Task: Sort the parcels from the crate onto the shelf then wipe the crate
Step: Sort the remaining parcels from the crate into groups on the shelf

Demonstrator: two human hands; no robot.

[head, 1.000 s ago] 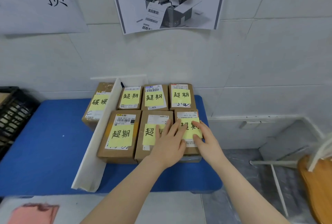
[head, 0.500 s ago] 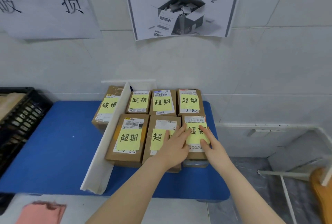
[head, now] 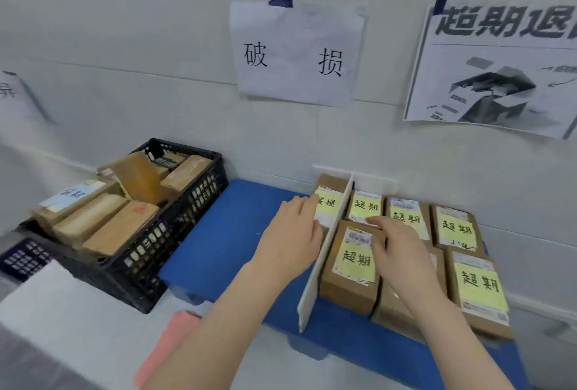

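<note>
Head view, both hands [head: 288, 239] [head: 398, 249] relaxed, holding nothing

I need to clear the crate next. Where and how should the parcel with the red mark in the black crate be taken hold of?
Grip the parcel with the red mark across its two long side edges, coming down from above at its near end. It lies flat with its broad face up, at the near side of the black crate; a neighbouring parcel lies close along one side, so fingers may need to wedge in there.
</note>
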